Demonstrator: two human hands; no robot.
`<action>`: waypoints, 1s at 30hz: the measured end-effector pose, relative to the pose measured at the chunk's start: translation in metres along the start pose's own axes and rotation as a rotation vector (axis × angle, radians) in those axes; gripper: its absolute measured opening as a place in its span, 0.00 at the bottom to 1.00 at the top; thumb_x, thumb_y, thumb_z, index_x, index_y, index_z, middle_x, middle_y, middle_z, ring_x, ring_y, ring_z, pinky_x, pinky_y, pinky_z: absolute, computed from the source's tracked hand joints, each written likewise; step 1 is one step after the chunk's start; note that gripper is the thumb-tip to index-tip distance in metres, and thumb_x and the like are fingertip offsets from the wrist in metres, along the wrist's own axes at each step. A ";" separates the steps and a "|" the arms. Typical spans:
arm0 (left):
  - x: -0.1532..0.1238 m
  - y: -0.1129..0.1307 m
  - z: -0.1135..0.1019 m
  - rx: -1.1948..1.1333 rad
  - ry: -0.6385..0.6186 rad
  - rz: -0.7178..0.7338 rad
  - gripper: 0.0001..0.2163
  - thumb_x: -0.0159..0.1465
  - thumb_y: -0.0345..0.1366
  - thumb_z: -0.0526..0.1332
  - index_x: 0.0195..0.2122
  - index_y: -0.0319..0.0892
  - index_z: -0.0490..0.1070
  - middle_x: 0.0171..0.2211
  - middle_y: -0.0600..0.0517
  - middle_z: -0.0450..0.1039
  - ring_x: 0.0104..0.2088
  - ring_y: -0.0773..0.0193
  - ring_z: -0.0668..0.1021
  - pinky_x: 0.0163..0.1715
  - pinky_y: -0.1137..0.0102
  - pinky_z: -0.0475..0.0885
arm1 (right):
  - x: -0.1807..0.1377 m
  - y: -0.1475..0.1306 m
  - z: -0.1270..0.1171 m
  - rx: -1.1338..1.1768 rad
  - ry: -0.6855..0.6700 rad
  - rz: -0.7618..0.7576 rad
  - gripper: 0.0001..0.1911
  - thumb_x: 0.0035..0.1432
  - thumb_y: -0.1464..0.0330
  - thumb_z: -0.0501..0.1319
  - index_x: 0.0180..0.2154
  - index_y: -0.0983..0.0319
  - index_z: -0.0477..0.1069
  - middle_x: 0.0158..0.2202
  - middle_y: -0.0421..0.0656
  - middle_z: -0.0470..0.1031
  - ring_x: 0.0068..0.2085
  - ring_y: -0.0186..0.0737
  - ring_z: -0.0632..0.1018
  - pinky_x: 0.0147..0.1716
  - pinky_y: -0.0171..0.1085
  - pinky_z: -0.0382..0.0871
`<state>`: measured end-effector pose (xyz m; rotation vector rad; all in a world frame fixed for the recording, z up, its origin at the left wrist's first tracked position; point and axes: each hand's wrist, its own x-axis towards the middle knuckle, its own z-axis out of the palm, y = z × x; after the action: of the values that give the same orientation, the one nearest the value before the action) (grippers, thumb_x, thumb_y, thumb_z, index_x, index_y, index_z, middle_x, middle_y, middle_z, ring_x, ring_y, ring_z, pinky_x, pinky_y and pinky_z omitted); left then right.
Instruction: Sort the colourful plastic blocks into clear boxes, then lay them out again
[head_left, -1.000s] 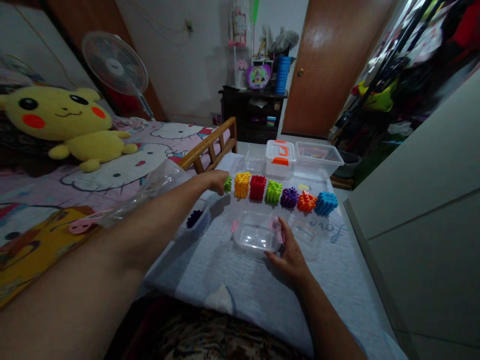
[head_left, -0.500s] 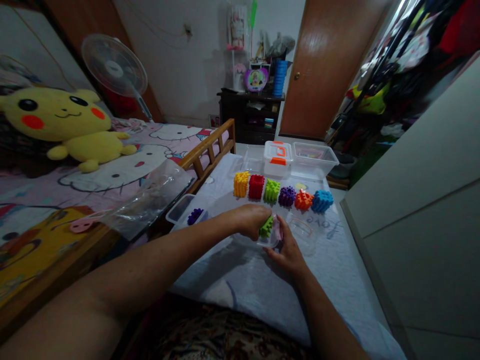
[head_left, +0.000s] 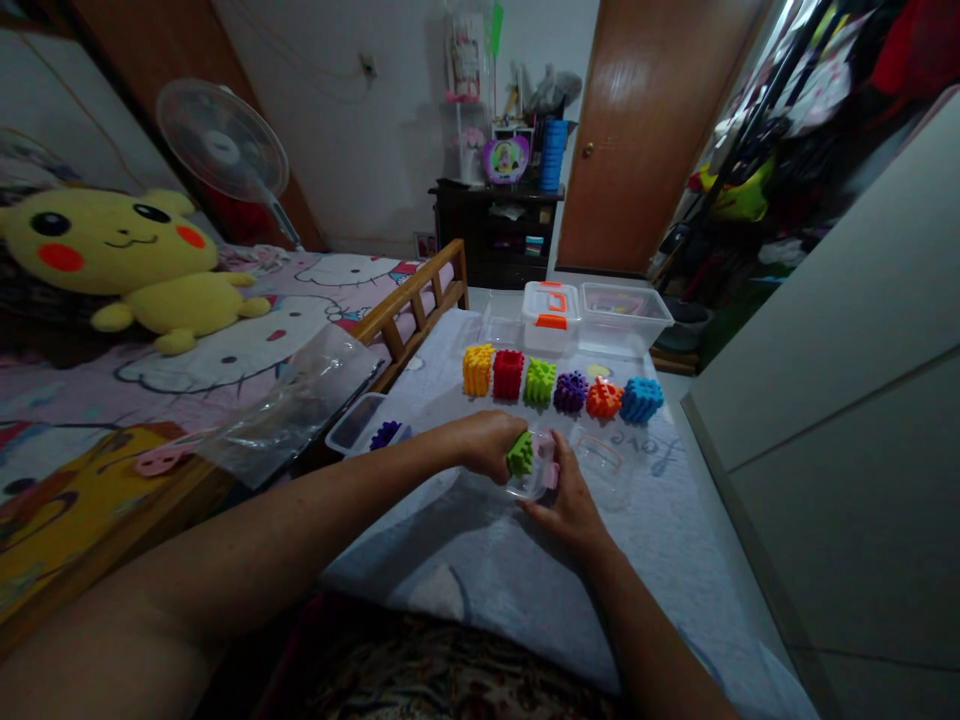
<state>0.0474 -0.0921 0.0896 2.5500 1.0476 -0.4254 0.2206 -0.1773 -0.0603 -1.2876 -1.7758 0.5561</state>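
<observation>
My left hand (head_left: pixel 491 445) is closed at the left side of a small clear plastic box (head_left: pixel 534 485), its fingers curled against a green notched block (head_left: pixel 520 455). The fingertips are partly hidden. My right hand (head_left: pixel 570 505) grips the right side of that box, which has pink clips, with the thumb below and fingers along its end. Behind the hands stands a row of notched cubes: yellow (head_left: pixel 478 370), red (head_left: pixel 508 375), green (head_left: pixel 540 382), purple (head_left: pixel 571 392), orange (head_left: pixel 604 398) and blue (head_left: pixel 641 400).
A clear lid (head_left: pixel 600 460) lies right of my hands. At left, an open clear tub (head_left: pixel 352 425) holds purple pieces (head_left: pixel 385 434). An orange-clipped box (head_left: pixel 551 315) and a larger open bin (head_left: pixel 626 310) stand at the back. The bed's wooden rail (head_left: pixel 420 290) borders the left.
My left hand and the green block have shifted slightly left and show more of the box between my hands. The view has also turned a little.
</observation>
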 end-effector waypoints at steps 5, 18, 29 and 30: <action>-0.007 -0.003 0.002 -0.063 0.044 -0.059 0.21 0.49 0.37 0.69 0.44 0.40 0.70 0.44 0.46 0.78 0.43 0.54 0.79 0.39 0.69 0.72 | 0.002 -0.013 0.009 -0.119 0.142 -0.035 0.54 0.45 0.58 0.73 0.66 0.61 0.49 0.61 0.58 0.62 0.63 0.61 0.65 0.60 0.60 0.64; 0.000 0.007 0.028 0.039 0.104 -0.224 0.21 0.50 0.35 0.66 0.46 0.37 0.71 0.45 0.40 0.78 0.47 0.49 0.80 0.41 0.66 0.75 | -0.013 -0.039 0.014 -0.256 0.095 -0.156 0.41 0.49 0.65 0.65 0.62 0.61 0.53 0.56 0.55 0.63 0.58 0.57 0.68 0.55 0.56 0.70; 0.011 0.013 0.054 -0.006 0.061 -0.355 0.18 0.58 0.38 0.64 0.49 0.37 0.71 0.48 0.36 0.77 0.50 0.48 0.80 0.43 0.64 0.76 | -0.015 -0.047 0.019 -0.277 0.108 -0.196 0.38 0.50 0.47 0.67 0.54 0.61 0.60 0.42 0.49 0.68 0.43 0.52 0.73 0.40 0.50 0.75; 0.010 0.013 0.055 -0.007 0.061 -0.358 0.19 0.58 0.38 0.64 0.49 0.36 0.70 0.48 0.35 0.77 0.50 0.47 0.80 0.44 0.63 0.76 | -0.015 -0.047 0.019 -0.274 0.108 -0.199 0.37 0.51 0.47 0.66 0.54 0.61 0.60 0.42 0.49 0.68 0.42 0.52 0.73 0.40 0.49 0.75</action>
<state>0.0558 -0.1179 0.0394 2.3822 1.5328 -0.4352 0.1810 -0.2064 -0.0408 -1.2763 -1.9088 0.1322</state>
